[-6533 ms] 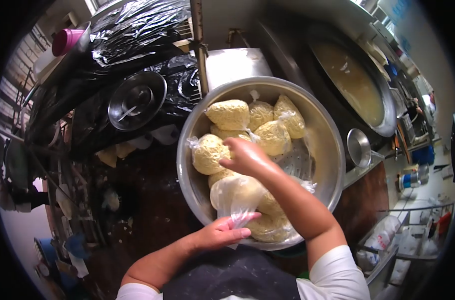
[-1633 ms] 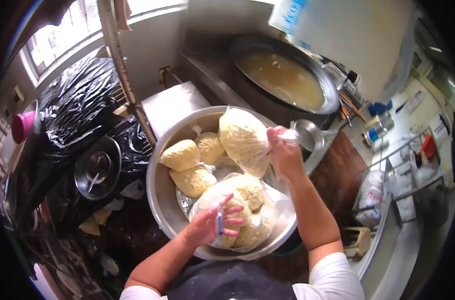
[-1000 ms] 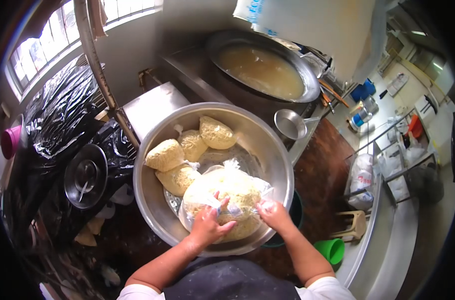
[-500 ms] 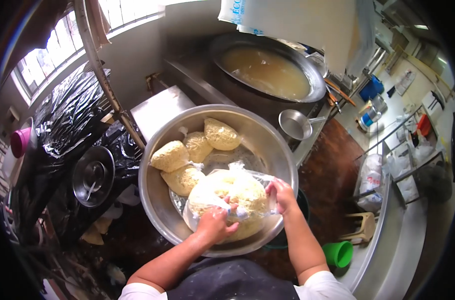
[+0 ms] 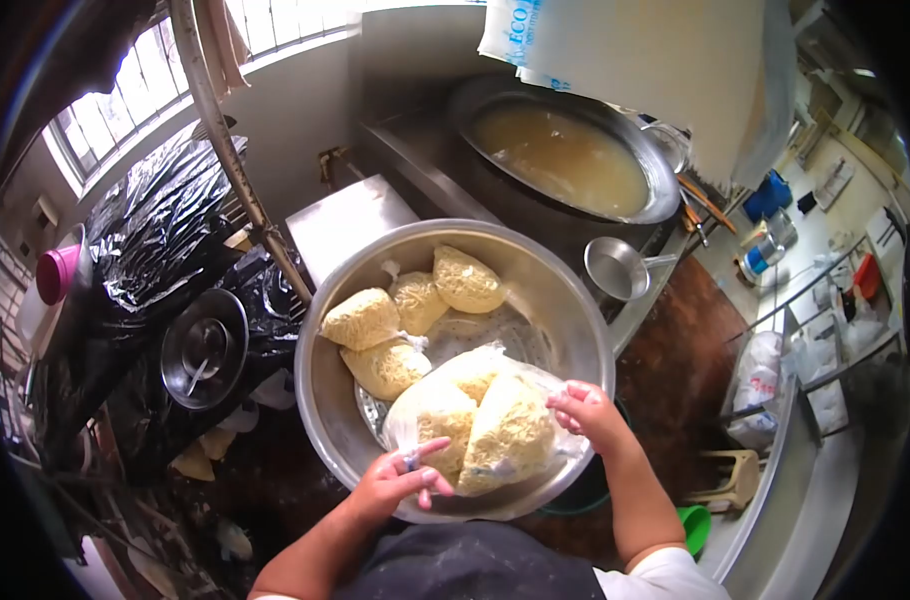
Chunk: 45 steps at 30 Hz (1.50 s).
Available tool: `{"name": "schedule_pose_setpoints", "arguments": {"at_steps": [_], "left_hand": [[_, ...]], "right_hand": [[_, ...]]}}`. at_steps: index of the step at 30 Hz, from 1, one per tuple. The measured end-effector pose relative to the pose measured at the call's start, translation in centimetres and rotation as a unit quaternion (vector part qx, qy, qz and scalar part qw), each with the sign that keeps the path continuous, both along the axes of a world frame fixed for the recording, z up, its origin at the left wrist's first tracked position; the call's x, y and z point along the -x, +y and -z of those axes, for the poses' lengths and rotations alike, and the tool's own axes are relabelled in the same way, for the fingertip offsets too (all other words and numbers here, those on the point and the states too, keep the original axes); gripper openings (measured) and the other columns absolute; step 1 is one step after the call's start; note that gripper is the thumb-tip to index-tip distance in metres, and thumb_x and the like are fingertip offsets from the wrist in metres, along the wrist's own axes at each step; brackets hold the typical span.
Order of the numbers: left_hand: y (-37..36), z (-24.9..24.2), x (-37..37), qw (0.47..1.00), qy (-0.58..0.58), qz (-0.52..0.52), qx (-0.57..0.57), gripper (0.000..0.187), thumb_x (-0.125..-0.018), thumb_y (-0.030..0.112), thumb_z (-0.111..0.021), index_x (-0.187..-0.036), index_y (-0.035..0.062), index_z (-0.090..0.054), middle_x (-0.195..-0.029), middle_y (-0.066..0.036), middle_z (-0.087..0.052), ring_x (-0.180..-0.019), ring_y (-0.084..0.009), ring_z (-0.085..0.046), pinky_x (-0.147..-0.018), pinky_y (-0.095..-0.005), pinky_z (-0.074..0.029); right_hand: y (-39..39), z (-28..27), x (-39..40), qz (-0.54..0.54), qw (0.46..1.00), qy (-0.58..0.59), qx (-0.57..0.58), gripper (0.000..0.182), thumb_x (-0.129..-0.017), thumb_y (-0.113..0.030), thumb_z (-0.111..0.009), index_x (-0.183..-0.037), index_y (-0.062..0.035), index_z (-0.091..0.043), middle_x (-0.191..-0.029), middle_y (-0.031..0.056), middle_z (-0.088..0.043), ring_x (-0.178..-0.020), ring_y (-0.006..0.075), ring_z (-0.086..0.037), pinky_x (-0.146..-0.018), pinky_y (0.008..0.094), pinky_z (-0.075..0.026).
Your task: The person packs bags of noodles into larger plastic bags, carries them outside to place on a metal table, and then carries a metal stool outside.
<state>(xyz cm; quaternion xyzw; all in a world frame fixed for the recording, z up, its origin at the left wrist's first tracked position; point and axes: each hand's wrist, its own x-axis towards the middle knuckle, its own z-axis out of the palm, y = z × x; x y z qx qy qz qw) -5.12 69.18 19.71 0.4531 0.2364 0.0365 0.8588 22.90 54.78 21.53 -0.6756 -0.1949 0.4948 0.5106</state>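
A large clear plastic bag (image 5: pixel 510 425) of pale yellow, shredded-looking food lies in the near part of a wide metal basin (image 5: pixel 310 375). My right hand (image 5: pixel 587 412) pinches the bag's plastic at its right side, fingers closed together. At the bag's lower left, my left hand (image 5: pixel 403 482) has bunched plastic between its fingers, with some fingertips stretched out to the right. Several smaller filled bags, among them a tied bag (image 5: pixel 387 368) and a rounder bag (image 5: pixel 468 279), sit along the basin's left and far side.
Beyond the basin stands a big wok (image 5: pixel 665 200) of cloudy brown liquid. A metal saucepan (image 5: pixel 615 268) rests right of the basin. Black plastic sheeting (image 5: pixel 155 235) and a dark bowl (image 5: pixel 205 350) are at left. A green container (image 5: pixel 694 528) and a stool (image 5: pixel 730 480) stand at lower right.
My left hand has moved down and left, off the bag's top to its lower left edge. The large bag's contents look spread into separate lumps. The whole view has shifted slightly.
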Motion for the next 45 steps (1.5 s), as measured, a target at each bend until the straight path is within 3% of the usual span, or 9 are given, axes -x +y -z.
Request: {"name": "schedule_pose_setpoints", "arguments": {"at_steps": [5, 9, 15, 16, 21, 25, 30, 34, 45], "left_hand": [[0.8, 1.6, 1.1, 0.990, -0.061, -0.066, 0.105, 0.061, -0.086, 0.015, -0.055, -0.138, -0.0020, -0.027, -0.066, -0.001, -0.056, -0.051, -0.0051, -0.043, -0.056, -0.0178, -0.039], [0.6, 1.9, 1.2, 0.985, -0.068, -0.105, 0.115, 0.065, -0.085, 0.015, -0.055, -0.139, -0.0029, -0.023, -0.065, -0.001, -0.053, -0.052, -0.0044, -0.042, -0.054, -0.0166, -0.036], [-0.3, 2.8, 1.8, 0.985, -0.072, -0.107, 0.112, 0.068, -0.086, 0.016, -0.055, -0.141, -0.0003, -0.019, -0.069, -0.002, -0.051, -0.054, -0.0039, -0.041, -0.054, -0.0162, -0.035], [-0.5, 2.8, 1.8, 0.985, -0.074, -0.109, 0.111, 0.070, -0.087, 0.017, -0.056, -0.142, 0.0007, -0.017, -0.069, -0.001, -0.051, -0.054, -0.0037, -0.040, -0.055, -0.0159, -0.035], [-1.2, 2.8, 2.2, 0.985, -0.090, -0.123, 0.080, 0.068, -0.089, 0.022, -0.053, -0.143, 0.0036, -0.017, -0.067, 0.002, -0.047, -0.053, -0.0022, -0.037, -0.052, -0.0157, -0.033], [-1.4, 2.6, 2.0, 0.986, -0.078, -0.133, 0.064, 0.068, -0.088, 0.019, -0.052, -0.143, 0.0025, -0.016, -0.066, 0.002, -0.047, -0.053, -0.0029, -0.039, -0.053, -0.0161, -0.034], [-1.3, 2.1, 1.8, 0.986, -0.082, -0.126, 0.071, 0.068, -0.086, 0.014, -0.050, -0.143, 0.0013, -0.016, -0.066, 0.001, -0.047, -0.053, -0.0038, -0.039, -0.054, -0.0167, -0.034], [-1.5, 2.6, 1.8, 0.986, -0.079, -0.111, 0.097, 0.080, -0.082, 0.024, -0.057, -0.142, -0.0025, -0.012, -0.066, -0.001, -0.049, -0.052, -0.0055, -0.042, -0.052, -0.0168, -0.035], [-1.6, 2.1, 1.6, 0.977, -0.080, -0.158, 0.117, 0.100, -0.074, 0.054, -0.063, -0.142, -0.0008, -0.015, -0.065, -0.004, -0.051, -0.052, -0.0103, -0.043, -0.056, -0.0215, -0.036]], "right_hand": [[4.1, 0.0, -3.6, -0.173, 0.984, -0.051, -0.004, 0.021, -0.086, -0.022, -0.062, -0.087, -0.0002, -0.064, -0.064, 0.0021, -0.059, -0.057, 0.0092, -0.055, -0.055, 0.0213, -0.043], [12.6, 6.1, -8.4, -0.094, 0.972, -0.216, -0.022, 0.032, -0.080, -0.034, -0.067, -0.089, -0.0031, -0.063, -0.075, 0.0051, -0.063, -0.067, 0.0128, -0.061, -0.063, 0.0232, -0.047], [23.4, 15.1, -9.2, -0.198, 0.685, -0.688, 0.134, 0.100, -0.061, -0.044, -0.077, -0.139, -0.0093, -0.025, -0.141, 0.0174, -0.029, -0.126, 0.0323, -0.034, -0.098, 0.0428, -0.034], [24.7, 15.2, -9.2, -0.236, 0.690, -0.668, 0.149, 0.112, -0.058, -0.045, -0.078, -0.143, -0.0101, -0.013, -0.146, 0.0158, -0.019, -0.129, 0.0339, -0.027, -0.101, 0.0467, -0.030], [27.4, 16.7, -8.6, -0.153, 0.763, -0.592, 0.208, 0.092, -0.053, -0.033, -0.082, -0.130, -0.0129, -0.036, -0.115, 0.0166, -0.050, -0.105, 0.0306, -0.053, -0.088, 0.0404, -0.046], [26.5, 21.8, -13.4, -0.092, 0.785, -0.609, 0.059, 0.088, -0.052, -0.029, -0.081, -0.128, -0.0103, -0.040, -0.112, 0.0168, -0.055, -0.098, 0.0327, -0.057, -0.083, 0.0405, -0.048], [25.0, 24.5, -16.7, -0.109, 0.985, -0.121, -0.048, 0.058, -0.064, -0.024, -0.071, -0.116, -0.0051, -0.052, -0.102, 0.0114, -0.061, -0.093, 0.0260, -0.059, -0.083, 0.0404, -0.047], [21.5, 30.9, -16.2, -0.046, 0.952, 0.302, -0.026, 0.044, -0.074, -0.021, -0.060, -0.114, -0.0030, -0.053, -0.107, 0.0120, -0.061, -0.097, 0.0257, -0.059, -0.086, 0.0423, -0.046], [19.3, 16.8, -14.6, -0.133, 0.881, 0.378, -0.251, 0.053, -0.074, -0.025, -0.054, -0.120, 0.0013, -0.050, -0.112, 0.0163, -0.060, -0.101, 0.0284, -0.059, -0.089, 0.0424, -0.047]]}}
